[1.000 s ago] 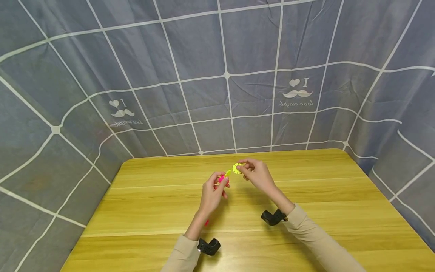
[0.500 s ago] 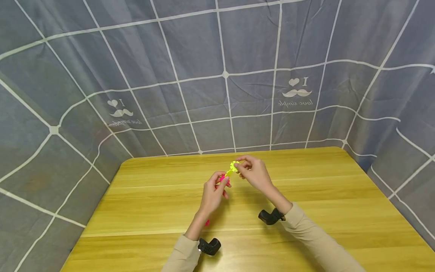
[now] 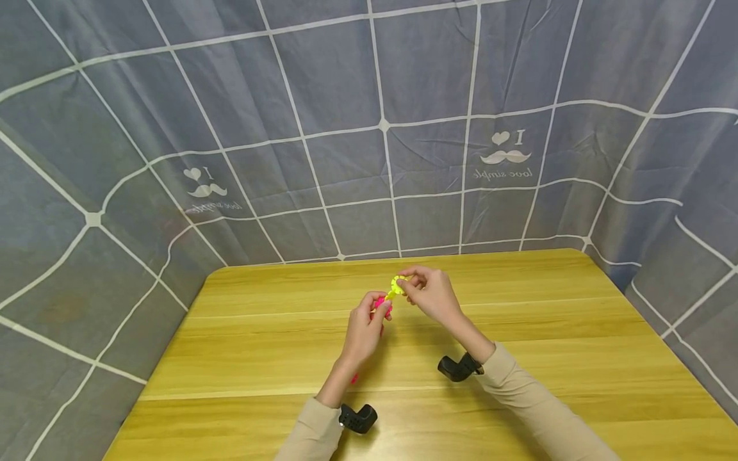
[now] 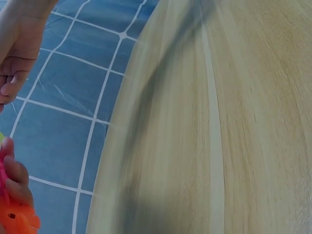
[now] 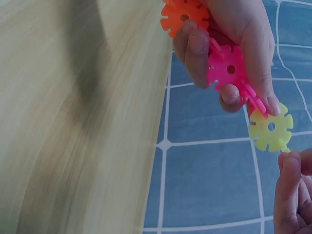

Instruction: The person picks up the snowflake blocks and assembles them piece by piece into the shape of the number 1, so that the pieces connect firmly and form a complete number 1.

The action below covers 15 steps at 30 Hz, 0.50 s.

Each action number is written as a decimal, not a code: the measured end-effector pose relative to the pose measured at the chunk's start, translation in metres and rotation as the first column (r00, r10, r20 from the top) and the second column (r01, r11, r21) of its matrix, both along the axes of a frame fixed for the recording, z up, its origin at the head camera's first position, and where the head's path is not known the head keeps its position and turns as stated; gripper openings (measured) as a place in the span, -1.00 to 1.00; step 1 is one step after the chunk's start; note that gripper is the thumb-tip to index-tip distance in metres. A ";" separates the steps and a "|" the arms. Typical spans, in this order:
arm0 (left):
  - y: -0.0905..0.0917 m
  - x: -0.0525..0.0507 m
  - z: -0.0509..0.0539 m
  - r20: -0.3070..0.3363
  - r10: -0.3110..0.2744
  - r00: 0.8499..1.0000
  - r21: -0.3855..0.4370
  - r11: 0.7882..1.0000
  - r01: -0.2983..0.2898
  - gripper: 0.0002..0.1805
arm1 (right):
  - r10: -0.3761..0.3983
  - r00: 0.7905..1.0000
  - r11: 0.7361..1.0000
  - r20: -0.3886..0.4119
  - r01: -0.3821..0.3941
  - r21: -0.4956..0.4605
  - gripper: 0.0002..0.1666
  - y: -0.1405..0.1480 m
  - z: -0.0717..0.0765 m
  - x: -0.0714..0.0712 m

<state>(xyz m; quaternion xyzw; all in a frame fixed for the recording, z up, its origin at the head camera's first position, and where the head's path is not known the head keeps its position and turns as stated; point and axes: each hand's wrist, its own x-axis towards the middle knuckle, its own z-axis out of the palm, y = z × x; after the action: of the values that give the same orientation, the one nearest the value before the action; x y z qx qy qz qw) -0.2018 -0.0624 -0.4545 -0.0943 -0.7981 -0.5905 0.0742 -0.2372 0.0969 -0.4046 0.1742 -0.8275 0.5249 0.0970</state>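
Observation:
My left hand [image 3: 364, 330] grips a chain of interlocking notched discs above the table. In the right wrist view the chain shows an orange disc [image 5: 170, 22], a pink disc [image 5: 226, 73], another pink one edge-on [image 5: 257, 102] and a yellow disc [image 5: 261, 129] at the end. My left thumb lies against that end. Between thumb and fingers, my right hand [image 3: 435, 298] pinches a second yellow disc [image 3: 396, 285]. It meets the yellow end disc at its rim; how deep the slots engage cannot be seen. Fingers hide part of the chain.
A small pink piece [image 3: 354, 378] shows beside the left forearm; whether it hangs or lies on the table is unclear. Beneath the hands is a wooden table [image 3: 259, 358]. A grey curtain with white lines [image 3: 346, 166] stands behind it. Each wrist wears a black camera [image 3: 359, 419].
My right hand has moved slightly left, bringing its yellow disc from apart into contact with the yellow disc on the chain. My left hand has shifted a little to the right.

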 end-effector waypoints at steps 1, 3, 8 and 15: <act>0.000 0.000 -0.001 -0.007 0.004 1.000 -0.013 1.000 -0.005 -0.73 | 0.000 1.000 1.000 0.004 0.000 -0.001 -0.83 0.000 0.000 0.000; 0.001 0.001 -0.001 -0.017 0.013 1.000 -0.038 0.999 -0.014 -0.73 | 0.004 1.000 1.000 0.009 -0.004 -0.002 -0.83 0.000 0.001 0.000; 0.003 0.001 0.000 -0.035 0.013 0.999 -0.066 0.998 -0.016 -0.73 | 0.014 0.999 1.000 0.037 -0.014 -0.016 -0.84 0.001 0.002 0.000; 0.005 0.002 -0.003 -0.035 0.014 0.999 -0.081 0.997 -0.017 -0.75 | 0.041 0.997 0.999 0.062 -0.040 -0.029 -0.83 0.002 -0.003 -0.002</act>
<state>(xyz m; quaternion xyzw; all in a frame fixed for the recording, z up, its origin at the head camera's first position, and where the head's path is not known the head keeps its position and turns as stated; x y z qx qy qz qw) -0.1995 -0.0573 -0.4575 -0.1012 -0.8207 -0.5552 0.0888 -0.2395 0.0985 -0.4081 0.1731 -0.8190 0.5434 0.0629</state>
